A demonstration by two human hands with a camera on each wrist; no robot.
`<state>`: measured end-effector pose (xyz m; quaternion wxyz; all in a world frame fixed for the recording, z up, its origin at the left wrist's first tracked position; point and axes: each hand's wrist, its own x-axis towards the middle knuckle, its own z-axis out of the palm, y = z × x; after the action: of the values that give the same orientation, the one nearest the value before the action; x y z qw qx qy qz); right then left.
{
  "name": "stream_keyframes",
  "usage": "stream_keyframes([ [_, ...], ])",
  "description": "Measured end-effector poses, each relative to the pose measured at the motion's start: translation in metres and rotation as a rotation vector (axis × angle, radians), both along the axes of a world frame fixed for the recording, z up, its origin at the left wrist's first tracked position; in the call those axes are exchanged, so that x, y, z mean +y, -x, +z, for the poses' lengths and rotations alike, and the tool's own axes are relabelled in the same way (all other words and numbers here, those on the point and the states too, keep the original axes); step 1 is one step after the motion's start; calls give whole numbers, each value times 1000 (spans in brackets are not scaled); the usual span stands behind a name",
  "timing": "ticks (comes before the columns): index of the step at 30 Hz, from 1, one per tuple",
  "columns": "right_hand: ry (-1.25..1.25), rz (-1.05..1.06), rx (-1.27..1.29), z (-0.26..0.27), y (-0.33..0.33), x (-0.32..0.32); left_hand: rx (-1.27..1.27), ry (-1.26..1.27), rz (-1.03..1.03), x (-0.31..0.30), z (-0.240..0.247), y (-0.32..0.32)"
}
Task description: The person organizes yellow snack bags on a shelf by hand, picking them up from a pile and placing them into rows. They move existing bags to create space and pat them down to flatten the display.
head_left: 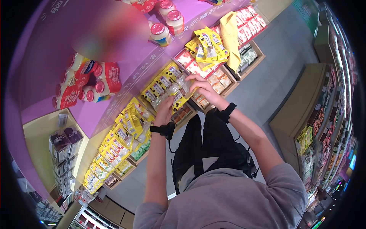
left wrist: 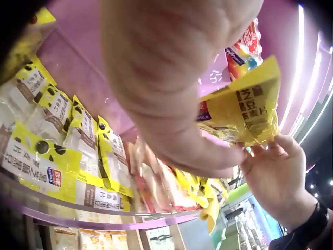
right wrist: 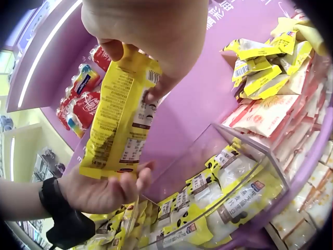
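Note:
Both hands hold one yellow packet point(right wrist: 117, 114) between them, above a clear-walled bin of similar yellow and clear packets point(head_left: 164, 84). In the right wrist view, the right hand point(right wrist: 151, 36) grips the packet's top end, and the left hand point(right wrist: 106, 194) holds its lower end with curled fingers. The left wrist view shows the packet point(left wrist: 250, 109) from its other side, with the left hand point(left wrist: 166, 78) large in front and the right hand point(left wrist: 278, 174) pinching the far end. In the head view the left hand point(head_left: 164, 110) and right hand point(head_left: 204, 88) are close together.
Loose yellow packets point(head_left: 207, 45) and a yellow cloth point(head_left: 230, 40) lie on red-and-white packets to the right. Bottle packs point(head_left: 108, 78) stand on the purple counter point(head_left: 85, 118). More yellow packets point(head_left: 120, 139) fill bins at left. Shelving point(head_left: 297, 110) stands across the aisle.

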<state>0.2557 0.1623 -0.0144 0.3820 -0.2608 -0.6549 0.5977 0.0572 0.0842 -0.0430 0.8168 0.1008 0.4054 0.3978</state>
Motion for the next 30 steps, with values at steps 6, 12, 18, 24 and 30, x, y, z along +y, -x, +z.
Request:
stream_keyframes([
  [6, 270, -5, 2, -9, -3, -3, 354, -59, 248, -17, -18, 7],
  [12, 143, 407, -487, -21, 7, -21, 1281, -414, -300, -21, 53, 8],
  [18, 63, 483, -501, -14, 26, -55, 1402, -573, -385, -34, 72, -6],
  [24, -70, 457, -571, -15, 29, -50, 1253, -485, -345, -37, 59, -3],
  [30, 67, 326, -509, -15, 37, -42, 1093, -426, -319, -18, 28, 5],
])
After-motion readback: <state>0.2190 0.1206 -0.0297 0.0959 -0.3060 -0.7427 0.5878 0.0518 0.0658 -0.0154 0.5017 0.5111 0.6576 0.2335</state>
